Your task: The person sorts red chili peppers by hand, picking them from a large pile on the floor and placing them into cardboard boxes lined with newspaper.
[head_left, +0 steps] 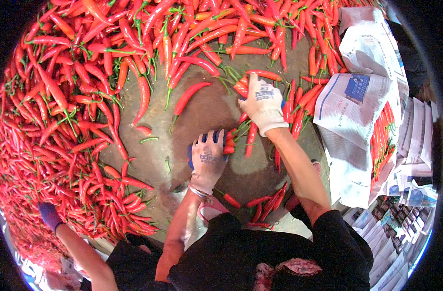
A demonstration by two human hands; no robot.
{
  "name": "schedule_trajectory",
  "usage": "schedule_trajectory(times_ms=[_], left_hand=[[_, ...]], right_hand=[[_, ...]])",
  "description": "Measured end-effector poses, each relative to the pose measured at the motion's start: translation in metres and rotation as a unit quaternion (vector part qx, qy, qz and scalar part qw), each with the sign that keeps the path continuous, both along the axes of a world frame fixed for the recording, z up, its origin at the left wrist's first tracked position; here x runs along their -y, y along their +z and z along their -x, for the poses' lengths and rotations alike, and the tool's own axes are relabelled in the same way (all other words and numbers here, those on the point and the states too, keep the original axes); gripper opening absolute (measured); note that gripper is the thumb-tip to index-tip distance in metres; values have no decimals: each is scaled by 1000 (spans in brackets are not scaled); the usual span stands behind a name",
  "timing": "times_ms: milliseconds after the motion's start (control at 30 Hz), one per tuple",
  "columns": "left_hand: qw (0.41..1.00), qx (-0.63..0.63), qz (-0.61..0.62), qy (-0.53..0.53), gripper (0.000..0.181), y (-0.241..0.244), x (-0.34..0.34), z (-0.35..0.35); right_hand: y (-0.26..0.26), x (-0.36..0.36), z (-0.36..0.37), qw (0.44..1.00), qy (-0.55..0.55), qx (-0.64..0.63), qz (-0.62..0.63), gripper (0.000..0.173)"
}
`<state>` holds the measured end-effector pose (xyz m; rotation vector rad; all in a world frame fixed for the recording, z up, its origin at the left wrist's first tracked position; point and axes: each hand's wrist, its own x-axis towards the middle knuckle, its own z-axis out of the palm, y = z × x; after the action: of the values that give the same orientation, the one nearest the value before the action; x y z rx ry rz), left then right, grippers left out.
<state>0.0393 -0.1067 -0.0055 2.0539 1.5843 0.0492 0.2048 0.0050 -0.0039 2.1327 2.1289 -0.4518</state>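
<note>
My left hand, in a white knit glove with a blue coated palm, is closed around several red chili peppers, their green stems pointing right. Up and to the right of it, my right hand, gloved the same way, has its fingers around red chilies with green stems; its palm is hidden. A single curved chili lies on the brown surface left of my right hand. Loose chilies lie just right of that hand.
A large heap of red chilies spreads across the left and top. Newspaper wraps packed chilies at right, beside stacked newspapers. A co-worker's gloved hand touches the heap at lower left. Several chilies lie near my body.
</note>
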Motion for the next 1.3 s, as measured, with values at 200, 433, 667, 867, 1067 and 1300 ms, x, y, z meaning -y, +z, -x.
schedule_trajectory(times_ms=[200, 433, 667, 867, 1067, 1300], left_hand=[[971, 213, 20, 108, 54, -3, 5, 25], [851, 431, 88, 287, 48, -15, -4, 0], [933, 303, 55, 185, 48, -7, -10, -38], [771, 500, 323, 229, 34, -21, 2, -5], [675, 594, 341, 275, 36, -14, 1, -4], [865, 501, -13, 5, 46, 6, -33, 5]], right_hand=[[20, 5, -51, 928, -122, -350, -33, 45], [54, 71, -95, 727, -322, -602, 73, 36], [-20, 134, -27, 902, -285, -324, 17, 39], [1, 146, -18, 561, -425, -687, 181, 25], [27, 134, -7, 751, -287, -594, 27, 43], [10, 119, -21, 830, 32, -515, -213, 58]])
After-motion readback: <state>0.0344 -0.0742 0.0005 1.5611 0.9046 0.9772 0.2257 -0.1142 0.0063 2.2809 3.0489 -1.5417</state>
